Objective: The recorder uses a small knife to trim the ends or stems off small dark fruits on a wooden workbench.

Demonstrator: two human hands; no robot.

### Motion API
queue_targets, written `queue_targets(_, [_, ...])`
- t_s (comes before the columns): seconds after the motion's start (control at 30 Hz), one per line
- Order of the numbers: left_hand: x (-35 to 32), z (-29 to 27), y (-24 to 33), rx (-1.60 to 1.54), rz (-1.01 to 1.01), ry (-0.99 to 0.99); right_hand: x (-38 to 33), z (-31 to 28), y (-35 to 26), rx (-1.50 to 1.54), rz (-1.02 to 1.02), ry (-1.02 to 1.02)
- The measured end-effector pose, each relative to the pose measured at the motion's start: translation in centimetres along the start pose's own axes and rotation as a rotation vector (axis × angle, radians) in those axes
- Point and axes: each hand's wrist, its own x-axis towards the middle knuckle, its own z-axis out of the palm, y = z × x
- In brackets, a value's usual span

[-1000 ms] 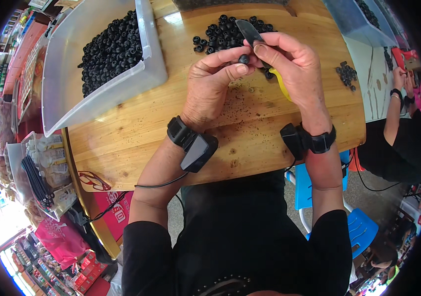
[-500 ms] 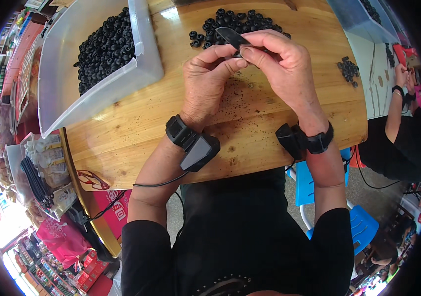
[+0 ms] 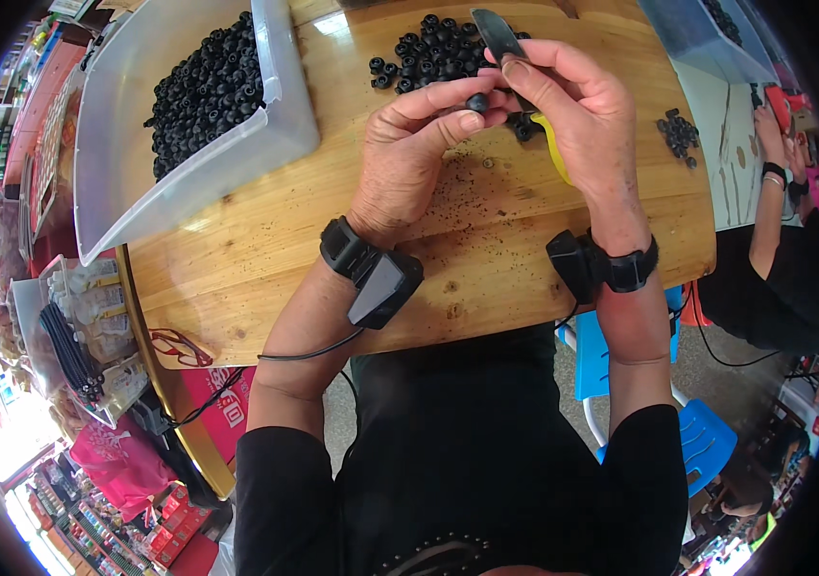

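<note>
Black round fruit (image 3: 477, 101) pinched in left hand (image 3: 409, 154) fingertips; right hand (image 3: 577, 110), closed on knife (image 3: 498, 34), has lifted slightly, blade now above fruit, pile (image 3: 428, 58) just beyond

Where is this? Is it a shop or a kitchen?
Probably a small shop or market stall used as a workplace. Packaged goods hang at the left, and a wooden table holds a tub and a pile of small black pieces being worked on by hand.

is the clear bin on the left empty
No, the clear bin holds a heap of small black round pieces.
</note>
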Motion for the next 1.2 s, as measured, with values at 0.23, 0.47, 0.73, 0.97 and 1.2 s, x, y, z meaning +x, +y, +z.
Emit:
queue_targets(0.23, [-0.3,0.1,0.2,-0.016,-0.049,0.073,0.0,0.1,0.1,-0.055,-0.019,0.054])
queue_targets(0.47, [-1.1,2.0,2.3,0.630,0.248,0.141,0.7,-0.8,-0.1,-0.086,-0.025,0.129])
queue_targets(0.73, [-1.7,4.1,12.2,1.455,0.963,0.344,1.2,-2.2,-0.3,-0.051,0.012,0.222])
queue_targets(0.97, [-0.3,-0.8,18.6,2.263,0.861,0.405,1.3,-2.2,-0.6,-0.015,-0.024,0.245])
queue_targets(1.2, [-1.8,3.9,10.6,1.761,0.863,0.026,1.4,-2.6,-0.5,0.002,-0.015,0.200])
